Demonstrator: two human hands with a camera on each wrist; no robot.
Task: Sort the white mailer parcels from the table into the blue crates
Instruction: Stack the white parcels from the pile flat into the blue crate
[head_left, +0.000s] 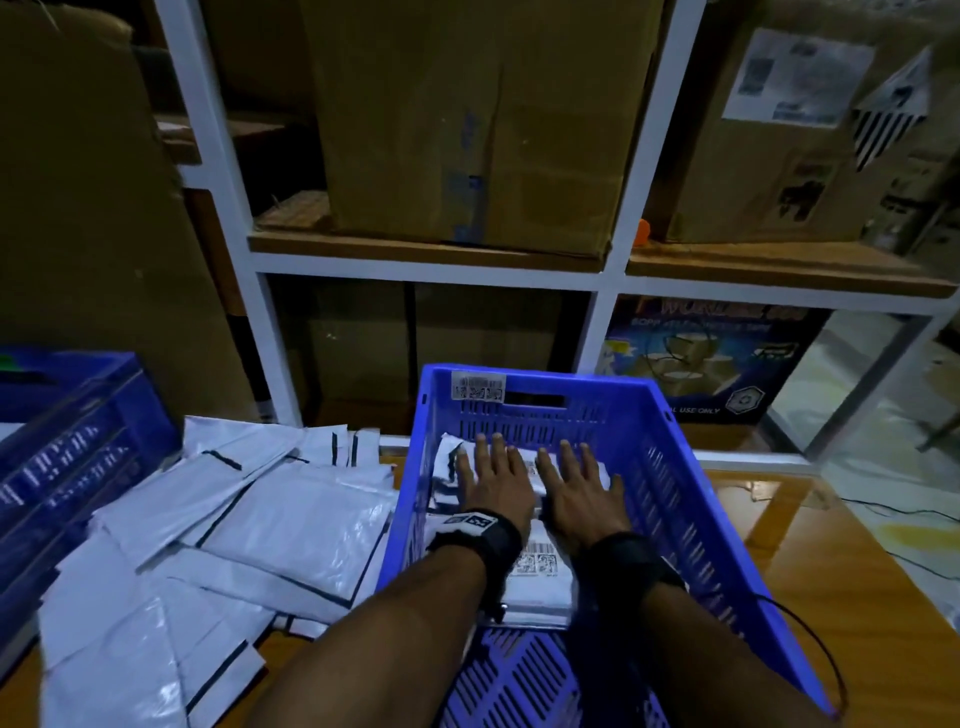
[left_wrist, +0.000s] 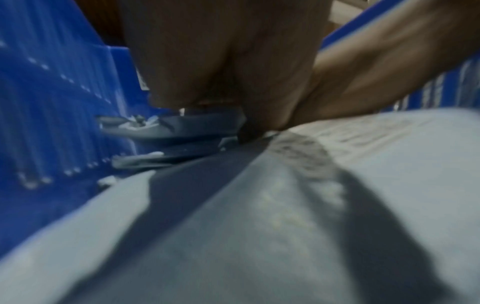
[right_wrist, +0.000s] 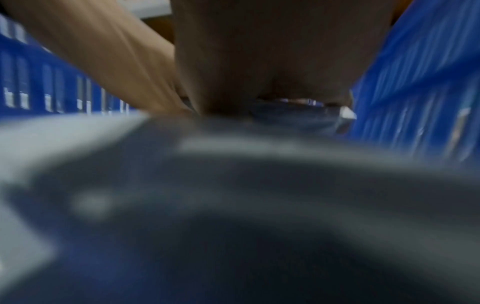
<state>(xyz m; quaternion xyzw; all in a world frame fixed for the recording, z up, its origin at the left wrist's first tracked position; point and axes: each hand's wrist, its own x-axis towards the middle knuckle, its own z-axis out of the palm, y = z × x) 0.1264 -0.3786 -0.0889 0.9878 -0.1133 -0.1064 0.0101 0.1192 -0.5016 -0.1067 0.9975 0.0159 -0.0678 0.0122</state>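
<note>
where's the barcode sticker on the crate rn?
Head view, centre: barcode sticker sits on the blue crate far wall's rim, left of the handle slot.

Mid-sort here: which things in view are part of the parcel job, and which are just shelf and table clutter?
Part of the job:
- left hand and right hand, flat on the parcels in the crate
- blue crate
- second blue crate
- loose parcels on the table

Just there:
- cardboard boxes
- printed carton
</note>
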